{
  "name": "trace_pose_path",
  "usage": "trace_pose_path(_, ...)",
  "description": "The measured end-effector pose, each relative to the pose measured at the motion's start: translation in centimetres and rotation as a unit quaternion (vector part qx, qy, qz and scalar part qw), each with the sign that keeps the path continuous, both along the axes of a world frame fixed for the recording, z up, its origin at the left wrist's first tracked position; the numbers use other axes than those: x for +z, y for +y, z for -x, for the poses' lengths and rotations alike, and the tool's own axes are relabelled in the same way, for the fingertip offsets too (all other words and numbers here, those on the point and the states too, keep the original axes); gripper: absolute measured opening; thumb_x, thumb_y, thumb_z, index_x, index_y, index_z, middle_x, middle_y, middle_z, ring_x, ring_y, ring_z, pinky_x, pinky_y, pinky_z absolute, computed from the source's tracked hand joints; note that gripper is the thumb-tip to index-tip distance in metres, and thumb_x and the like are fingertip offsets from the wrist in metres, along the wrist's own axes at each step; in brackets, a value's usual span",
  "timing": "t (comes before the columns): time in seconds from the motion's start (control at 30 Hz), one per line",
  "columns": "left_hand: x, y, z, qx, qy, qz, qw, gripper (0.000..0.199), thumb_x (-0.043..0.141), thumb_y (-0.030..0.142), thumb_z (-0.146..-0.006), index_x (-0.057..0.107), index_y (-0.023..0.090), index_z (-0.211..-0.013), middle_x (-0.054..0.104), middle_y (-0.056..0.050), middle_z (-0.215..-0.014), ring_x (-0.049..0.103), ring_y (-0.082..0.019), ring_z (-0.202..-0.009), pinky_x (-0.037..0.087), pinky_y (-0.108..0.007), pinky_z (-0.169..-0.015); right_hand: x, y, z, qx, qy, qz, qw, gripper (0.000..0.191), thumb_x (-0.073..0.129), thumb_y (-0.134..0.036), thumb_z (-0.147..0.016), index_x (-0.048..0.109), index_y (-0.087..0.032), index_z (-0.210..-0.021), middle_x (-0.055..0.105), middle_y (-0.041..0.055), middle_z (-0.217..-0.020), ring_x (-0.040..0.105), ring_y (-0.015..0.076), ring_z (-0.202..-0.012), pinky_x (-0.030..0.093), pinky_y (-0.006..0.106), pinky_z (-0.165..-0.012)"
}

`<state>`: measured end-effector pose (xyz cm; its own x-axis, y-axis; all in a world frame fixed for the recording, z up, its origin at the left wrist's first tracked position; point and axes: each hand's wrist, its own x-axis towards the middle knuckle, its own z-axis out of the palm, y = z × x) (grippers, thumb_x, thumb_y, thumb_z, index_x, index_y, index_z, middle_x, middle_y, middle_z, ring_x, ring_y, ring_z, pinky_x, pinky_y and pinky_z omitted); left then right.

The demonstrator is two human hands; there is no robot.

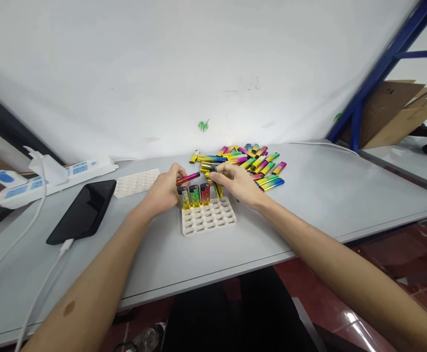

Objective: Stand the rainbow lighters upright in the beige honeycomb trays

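Observation:
My left hand (166, 188) is closed on a pink-red metallic lighter (189, 178), held nearly level behind the tray. In my right hand (237, 182), thumb and fingers pinch the dark top of a gold-yellow lighter (218, 189), held upright at the back edge of the tray; whether it sits in a slot I cannot tell. The white slotted tray (209, 220) lies on the table between my forearms. Standing in its back row are a gold lighter (185, 198), a green lighter (195, 196) and a red lighter (205, 194). Behind my right hand lies a loose pile of shiny multicoloured lighters (252, 164).
A second white slotted tray (136, 183) lies to the left. Beside it are a black phone (83, 211) with a charging cable (48, 274) and a white power strip (77, 171). A white wall (199, 73) closes off the table's back; a blue frame post (378, 78) rises at right.

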<state>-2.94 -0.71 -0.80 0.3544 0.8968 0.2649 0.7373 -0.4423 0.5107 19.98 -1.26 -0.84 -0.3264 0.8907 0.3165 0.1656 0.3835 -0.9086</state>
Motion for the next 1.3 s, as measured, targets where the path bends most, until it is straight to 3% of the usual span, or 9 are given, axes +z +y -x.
trace_pose_path(0.13, 0.0, 0.02, -0.25, 0.025, -0.023, -0.006, 0.999, 0.022, 0.054, 0.033, -0.084, 0.044, 0.023, -0.101, 0.069, -0.004, -0.092, 0.066, -0.021, -0.083, 0.047, -0.032, -0.073, -0.3, 0.07, 0.09, -0.002, -0.02, 0.003, 1.0, 0.034, 0.065, -0.051, -0.082, 0.052, -0.02, -0.078, 0.058, -0.0014, -0.075, 0.053, 0.0137, -0.069, 0.041, 0.03, -0.067)
trace_pose_path(0.23, -0.01, 0.02, -0.34, 0.016, -0.016, -0.011, 1.0, 0.025, 0.052, 0.035, -0.088, 0.047, 0.022, -0.109, 0.07, -0.005, -0.098, 0.066, -0.022, -0.088, 0.048, -0.033, -0.077, -0.33, 0.01, 0.13, -0.006, -0.036, 0.006, 0.999, 0.035, 0.065, -0.051, -0.082, 0.048, -0.021, -0.075, 0.052, -0.0029, -0.07, 0.046, 0.0126, -0.064, 0.037, 0.029, -0.062)
trace_pose_path(0.57, 0.11, -0.09, -0.33, -0.016, 0.017, -0.028, 0.999, 0.033, 0.059, 0.029, -0.077, 0.053, 0.024, -0.109, 0.072, -0.002, -0.097, 0.068, -0.023, -0.087, 0.049, -0.031, -0.073, -0.05, -0.08, -0.08, -0.035, -0.086, -0.036, 0.995, 0.037, 0.061, -0.052, -0.084, 0.045, -0.022, -0.071, 0.049, -0.0026, -0.069, 0.042, 0.013, -0.064, 0.034, 0.029, -0.06)
trace_pose_path(0.8, 0.22, -0.12, -0.44, -0.002, 0.014, -0.027, 1.0, 0.027, 0.054, 0.033, -0.084, 0.055, 0.023, -0.109, 0.073, -0.004, -0.095, 0.068, -0.022, -0.086, 0.049, -0.031, -0.074, 0.18, -0.36, -0.03, -0.049, -0.114, -0.084, 0.989, 0.037, 0.062, -0.049, -0.085, 0.044, -0.022, -0.068, 0.051, -0.0022, -0.069, 0.045, 0.0132, -0.065, 0.034, 0.028, -0.061)
trace_pose_path(1.17, 0.36, -0.37, -0.78, 0.001, -0.007, -0.018, 1.0, 0.031, 0.055, 0.043, -0.088, 0.058, 0.023, -0.111, 0.076, -0.002, -0.093, 0.069, -0.02, -0.078, 0.048, -0.028, -0.07, 0.34, -0.55, -0.12, -0.055, -0.117, -0.075, 0.989, 0.037, 0.058, -0.053, -0.088, 0.052, -0.02, -0.071, 0.058, -0.0006, -0.069, 0.048, 0.0131, -0.062, 0.035, 0.028, -0.061)
trace_pose_path(1.3, 0.3, -0.39, -0.64, -0.016, -0.005, -0.02, 1.0, 0.028, 0.056, 0.039, -0.087, 0.059, 0.023, -0.109, 0.077, -0.001, -0.096, 0.069, -0.02, -0.081, 0.047, -0.028, -0.071, 0.47, -0.64, -0.07, -0.05, -0.113, -0.076, 0.989, 0.04, 0.055, -0.055, -0.089, 0.053, -0.02, -0.07, 0.057, -0.0006, -0.066, 0.046, 0.0124, -0.058, 0.033, 0.028, -0.057)
